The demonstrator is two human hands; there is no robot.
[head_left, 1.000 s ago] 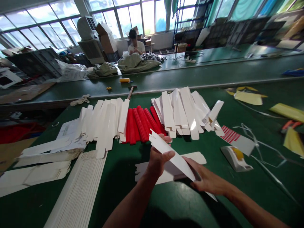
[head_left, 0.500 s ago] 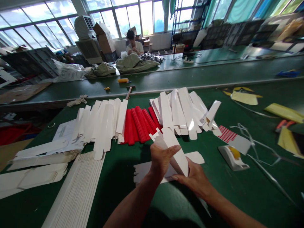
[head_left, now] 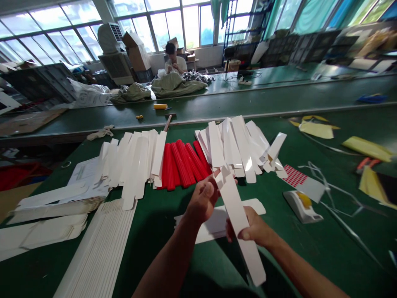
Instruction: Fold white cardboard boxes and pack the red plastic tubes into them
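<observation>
A long, narrow white carton (head_left: 238, 211) slants across the space in front of me, with small end flaps at its upper end. My right hand (head_left: 252, 227) is closed around its middle, thumb on the front face. At the upper end, my left hand (head_left: 204, 196) has its fingers closed at the flaps; some fingertips are hidden behind the carton. Beneath lies a flat white carton blank (head_left: 214, 221) on the green table (head_left: 155, 252). Beyond the hands lie red ribbed rods (head_left: 181, 165), with white cartons (head_left: 136, 155) to their left and more white cartons (head_left: 229, 145) to their right.
Stacked flat blanks (head_left: 96, 248) spread along the left side. To the right are a tape dispenser (head_left: 302, 207), a sheet of red stickers (head_left: 294, 176), loose white strapping (head_left: 344, 223) and yellow sheets (head_left: 367, 149). A person (head_left: 175, 62) sits beyond the far bench.
The carton has turned more upright and its lower end now reaches nearer to me. My left hand has moved to the flapped end; my right hand now grips the middle.
</observation>
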